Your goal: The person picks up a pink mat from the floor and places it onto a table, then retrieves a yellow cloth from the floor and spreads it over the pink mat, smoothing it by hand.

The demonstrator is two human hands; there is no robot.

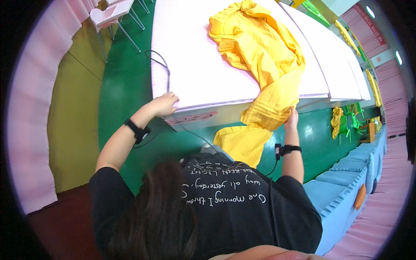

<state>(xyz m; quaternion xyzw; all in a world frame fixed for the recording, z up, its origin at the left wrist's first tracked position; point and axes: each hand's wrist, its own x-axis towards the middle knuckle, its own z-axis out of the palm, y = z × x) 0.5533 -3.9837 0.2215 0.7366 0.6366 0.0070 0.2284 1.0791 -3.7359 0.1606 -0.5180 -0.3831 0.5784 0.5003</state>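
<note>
Bright yellow crumpled cloth garment (260,52) lies spread across the far right part of the white flat padded surface (195,56), its bulk bunched in loose folds there and one long end spilling over the near edge and hanging toward the green floor (125,86). Weight on top appears to anchor it, so the dangling part does not drag the rest down. Right hand (292,118) sits at the near edge of the surface, raised into the hanging fold; its fingers (290,113) press into the yellow cloth from the right side and look closed on a pinch of it, though the cloth hides the tips, so the grip reads as grasping the garment, not certain. The lowest flap of the garment hangs below that hand and left of it, free of any fingers. Left hand (164,104) rests palm down on the near left corner of the surface, fingers flat and spread, holding nothing, likely bracing the lean forward. It is well apart from the garment, with bare surface between. A thin black cable (162,65) runs over the left edge of the surface, just beyond that hand. Black bands on both wrists. White metal-legged chair (115,17) stands off the far left corner of the surface.
</note>
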